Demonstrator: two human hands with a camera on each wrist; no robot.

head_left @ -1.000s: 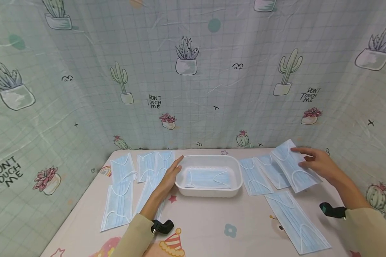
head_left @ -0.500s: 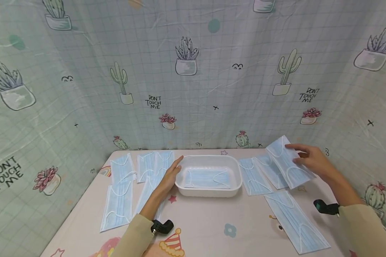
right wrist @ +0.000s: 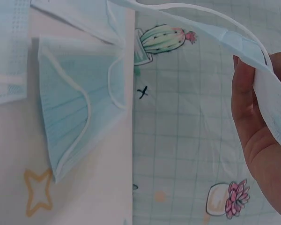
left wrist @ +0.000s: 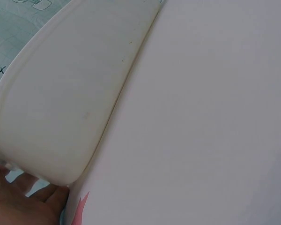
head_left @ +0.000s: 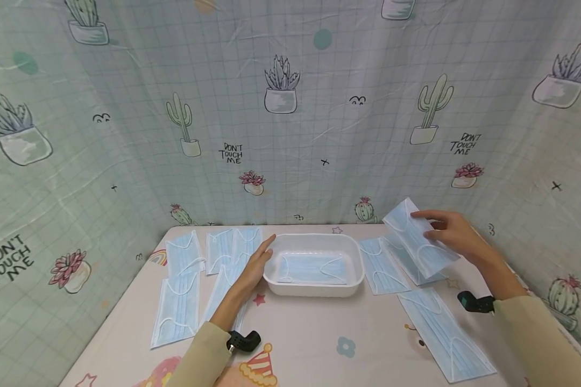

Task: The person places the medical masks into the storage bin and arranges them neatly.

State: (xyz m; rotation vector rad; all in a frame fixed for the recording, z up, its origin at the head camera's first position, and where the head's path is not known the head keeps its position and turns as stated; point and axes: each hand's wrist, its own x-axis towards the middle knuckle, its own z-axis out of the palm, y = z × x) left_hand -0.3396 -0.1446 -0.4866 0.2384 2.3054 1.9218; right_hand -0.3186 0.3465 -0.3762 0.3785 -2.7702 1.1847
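A blue disposable face mask (head_left: 418, 236) with white ear loops is pinched by my right hand (head_left: 447, 234), raised and tilted above the table's right side. In the right wrist view, thumb and fingers (right wrist: 246, 89) grip its edge. My left hand (head_left: 256, 263) rests against the left end of a white plastic tub (head_left: 314, 290), its fingers lying along the outside wall. The left wrist view shows the fingers (left wrist: 51, 201) right at the tub's lower corner. Inside the tub, one mask (head_left: 312, 269) lies flat. Below the raised mask, another mask (right wrist: 79, 103) lies on the table.
Several masks (head_left: 176, 306) lie spread left of the tub, some under the left forearm. To its right are a mask (head_left: 382, 266) close by and a longer-looking one (head_left: 447, 333) nearer the front. A patterned curtain (head_left: 319, 134) rises behind the pink printed table (head_left: 310, 344).
My right hand has moved left and slightly up with the mask, toward the tub. The left hand and the tub have stayed in place.
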